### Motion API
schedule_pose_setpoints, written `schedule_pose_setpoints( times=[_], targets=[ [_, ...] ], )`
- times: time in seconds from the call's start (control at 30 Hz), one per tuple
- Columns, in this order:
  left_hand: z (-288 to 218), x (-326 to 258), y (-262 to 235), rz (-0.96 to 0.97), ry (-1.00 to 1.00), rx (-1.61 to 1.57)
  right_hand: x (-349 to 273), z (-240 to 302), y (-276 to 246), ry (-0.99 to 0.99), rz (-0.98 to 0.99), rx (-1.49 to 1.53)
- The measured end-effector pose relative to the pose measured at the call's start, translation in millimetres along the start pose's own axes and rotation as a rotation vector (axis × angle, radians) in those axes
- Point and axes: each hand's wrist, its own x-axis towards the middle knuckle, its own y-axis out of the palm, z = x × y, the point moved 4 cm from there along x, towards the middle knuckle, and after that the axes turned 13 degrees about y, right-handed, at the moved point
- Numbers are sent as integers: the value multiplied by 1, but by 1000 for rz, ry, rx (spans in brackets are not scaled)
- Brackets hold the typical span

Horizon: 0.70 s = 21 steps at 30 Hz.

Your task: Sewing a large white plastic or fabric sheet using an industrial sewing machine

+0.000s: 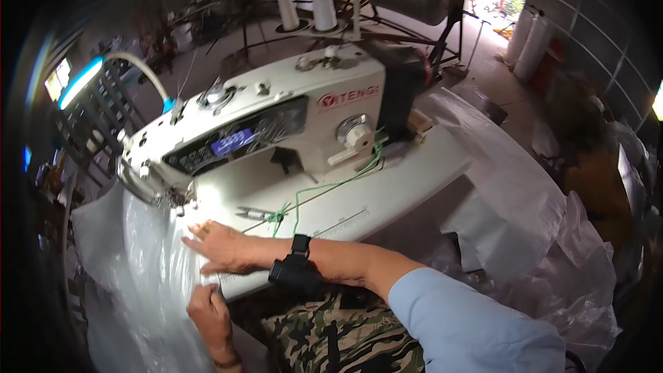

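Sheeting (pixel 148 269) is spreading at the person's left as the largest thing, running from beneath the needle end of the sewing machine (pixel 338 114) toward the lower left and hanging down there. By its look it is promising to be light and limp, weighing little in any one spot yet probably dragging where its bulk is hanging; the glossy surface is suggesting slipperiness, and the thin material is likely creasing readily and perhaps tearing under a sharp pull. A flat palm near the needle end is seeming the kindest hold, with a broad pinch serving along the margin nearest the person. In looks it is showing milky white to grey, shining in bright streaks and gathering into long folds. More pale film (pixel 514 179) is lying toward the right, and whether it is joining the first piece cannot be told. The white machine is standing on the pale tabletop (pixel 404 193). The right hand (pixel 222 246) is lying palm down with fingers fanned out near the needle end, pressing on the sheeting without clutching it. The left hand (pixel 209 314) is curling its fingers in tightly beside the sheeting's near margin; whether it is gripping any film cannot be told. Smallest, metal thread snips (pixel 253 214) are resting on the tabletop.
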Motion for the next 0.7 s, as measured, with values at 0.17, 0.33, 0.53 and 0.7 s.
schedule_pose_setpoints(
  times=[0.17,0.33,0.53,0.7],
  targets=[
    [23,21,13,-84,-70,-12,17,-8,14,-1,-268,55],
    [-11,25,-39,142,-117,-138,11,-21,-15,99,-348,96],
    [64,-32,-56,101,-271,255,-33,15,-26,-2,-529,366],
    [113,-51,-42,-22,-94,197,-127,60,20,-6,-263,489]
  ],
)
